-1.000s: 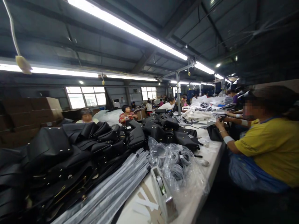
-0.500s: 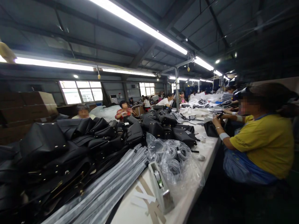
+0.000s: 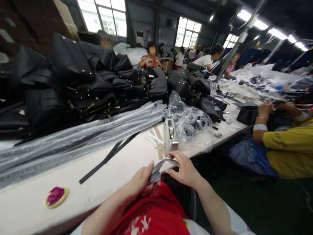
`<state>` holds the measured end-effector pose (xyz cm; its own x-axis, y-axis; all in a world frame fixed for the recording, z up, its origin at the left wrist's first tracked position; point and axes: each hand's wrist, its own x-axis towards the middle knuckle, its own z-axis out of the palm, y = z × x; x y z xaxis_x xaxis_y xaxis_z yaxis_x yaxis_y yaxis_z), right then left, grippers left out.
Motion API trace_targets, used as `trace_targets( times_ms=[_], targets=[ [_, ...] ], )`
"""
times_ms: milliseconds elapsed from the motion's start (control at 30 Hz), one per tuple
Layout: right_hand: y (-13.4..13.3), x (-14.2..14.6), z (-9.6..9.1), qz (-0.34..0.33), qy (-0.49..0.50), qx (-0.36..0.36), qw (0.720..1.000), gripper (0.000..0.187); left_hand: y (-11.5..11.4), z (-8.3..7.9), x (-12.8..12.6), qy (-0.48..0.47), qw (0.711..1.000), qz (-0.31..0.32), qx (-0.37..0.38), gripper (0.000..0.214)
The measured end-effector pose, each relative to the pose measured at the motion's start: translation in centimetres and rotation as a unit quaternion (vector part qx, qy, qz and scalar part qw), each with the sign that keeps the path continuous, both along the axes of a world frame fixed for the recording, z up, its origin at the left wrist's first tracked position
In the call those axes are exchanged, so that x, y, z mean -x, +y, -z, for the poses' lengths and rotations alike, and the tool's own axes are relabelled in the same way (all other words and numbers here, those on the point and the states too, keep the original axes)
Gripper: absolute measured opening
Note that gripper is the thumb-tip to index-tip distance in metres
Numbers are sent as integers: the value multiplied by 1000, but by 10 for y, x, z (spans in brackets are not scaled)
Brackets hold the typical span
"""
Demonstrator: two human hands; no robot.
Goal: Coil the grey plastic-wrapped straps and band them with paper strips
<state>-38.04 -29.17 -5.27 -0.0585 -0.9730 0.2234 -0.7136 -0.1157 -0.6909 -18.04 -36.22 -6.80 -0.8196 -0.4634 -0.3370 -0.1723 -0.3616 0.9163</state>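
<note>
Both my hands are at the near edge of the white work table [image 3: 122, 163], above my red shirt. My left hand [image 3: 140, 179] and my right hand [image 3: 184, 169] pinch the two ends of a thin grey plastic-wrapped strip [image 3: 160, 168] between them. Just beyond my right hand stands a white tape dispenser [image 3: 170, 133], with some pale paper strips [image 3: 156, 140] lying beside it. A loose black strap [image 3: 107, 156] lies flat on the table to the left.
A heap of black bags [image 3: 80, 81] and a row of grey wrapped strips [image 3: 93, 130] fill the table's far side. A clear bag of coiled parts [image 3: 193, 122] sits right of the dispenser. A small yellow dish [image 3: 56, 196] lies at left. A co-worker in yellow [image 3: 286, 147] sits at right.
The camera has tipped down from the ceiling lights and far hall to the near table edge. My two hands, unseen before, now show holding the grey strip.
</note>
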Motion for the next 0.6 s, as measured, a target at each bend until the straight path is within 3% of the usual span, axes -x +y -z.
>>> trace_targets(
  times_ms=[67,167,367,467,533,600],
  targets=[
    [4,-10,3,-33,34,21,999,55,-1,0,0,10,996,-13,-86,73],
    [10,-23,10,-112,-13,-10,994,47,-3,-3,-2,37,978,-36,-201,72],
    [3,-30,29,-130,-65,-133,980,24,-16,-34,-6,115,960,-105,-234,66],
    [8,-41,30,-211,-83,-199,953,24,-26,-39,-5,202,937,-254,-129,48],
    [14,-45,25,-296,-153,-260,906,27,-31,-31,-5,211,908,-360,38,34],
    [18,-40,18,-326,-275,-290,857,33,-30,-17,-6,148,889,-376,215,25]
  ],
)
